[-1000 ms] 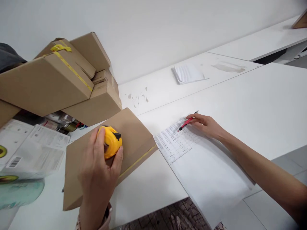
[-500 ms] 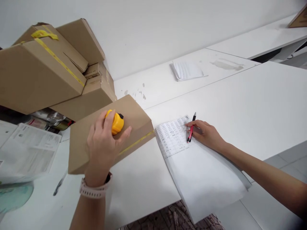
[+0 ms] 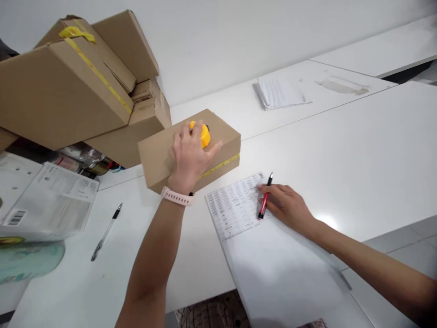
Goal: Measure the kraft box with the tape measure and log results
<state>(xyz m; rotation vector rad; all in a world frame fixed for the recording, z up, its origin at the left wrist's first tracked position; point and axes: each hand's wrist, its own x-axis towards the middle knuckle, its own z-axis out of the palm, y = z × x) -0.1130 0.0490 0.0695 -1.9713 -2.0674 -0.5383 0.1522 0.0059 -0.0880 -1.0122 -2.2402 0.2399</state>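
My left hand [image 3: 191,157], with a pink watch band at the wrist, is curled round a yellow tape measure [image 3: 205,136] on top of a closed cardboard box [image 3: 223,132]. A strip of yellow tape runs along the box's near side. My right hand [image 3: 288,205] pinches a red and black pen [image 3: 264,200], its clear tip pointing away from me. That hand rests on the right edge of a printed sheet with a table of rows [image 3: 235,207], atop papers that hang over the table's front edge.
More cardboard boxes [image 3: 82,86] are stacked at the back left. A clear pen [image 3: 106,232] lies on the white table [image 3: 136,282], near plastic packages [image 3: 64,196] and a teal item [image 3: 30,262]. A stack of papers [image 3: 282,93] sits by the wall.
My left hand has pushed farther out with the tape measure and the cardboard box, towards the wall. The right hand still holds the pen over the sheet. The view has shifted slightly.
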